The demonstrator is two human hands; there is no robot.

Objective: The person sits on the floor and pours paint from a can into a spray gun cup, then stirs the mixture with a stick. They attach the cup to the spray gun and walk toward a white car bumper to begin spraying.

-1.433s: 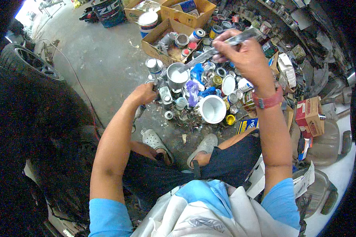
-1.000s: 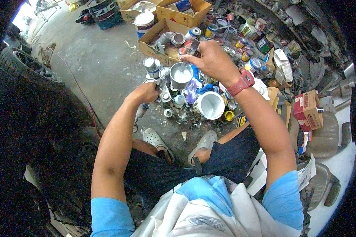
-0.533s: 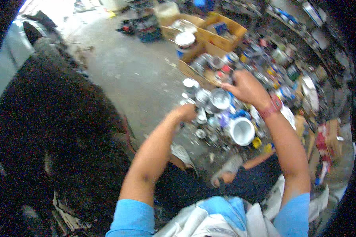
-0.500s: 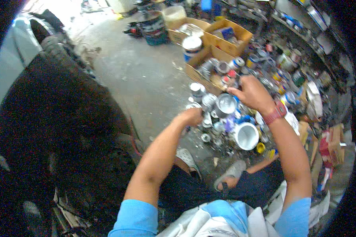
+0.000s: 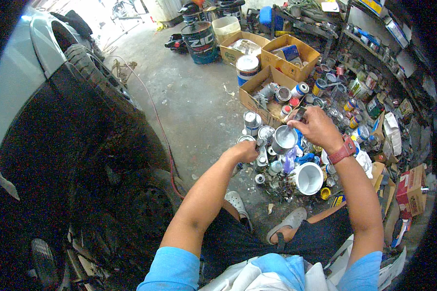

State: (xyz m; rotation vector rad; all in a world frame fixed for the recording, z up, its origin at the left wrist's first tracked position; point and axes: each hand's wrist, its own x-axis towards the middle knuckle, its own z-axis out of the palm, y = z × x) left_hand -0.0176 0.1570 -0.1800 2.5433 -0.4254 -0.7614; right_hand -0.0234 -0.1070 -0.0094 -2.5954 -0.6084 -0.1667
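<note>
My right hand, with a red watch on its wrist, is closed in a pinch on a small flat dark piece, its kind unclear. Thumb and fingertips are just above a grey cup with pale liquid inside. To the left of that cup my left hand has its fingers curled shut; a thin grey piece shows at the fingertips, too small to name. Close around stand a silver-topped can, an open can and a large white tub.
Cardboard boxes with cans stand beyond my hands, beside a white-lidded pail. Cluttered cans and shelves line the right. A car with a black panel and a red hose are at the left. My feet wear grey clogs.
The whole view has shifted, so hands, cans and boxes appear lower and slightly further right, and sharper. Both hands keep nearly the same places around the grey cup.
</note>
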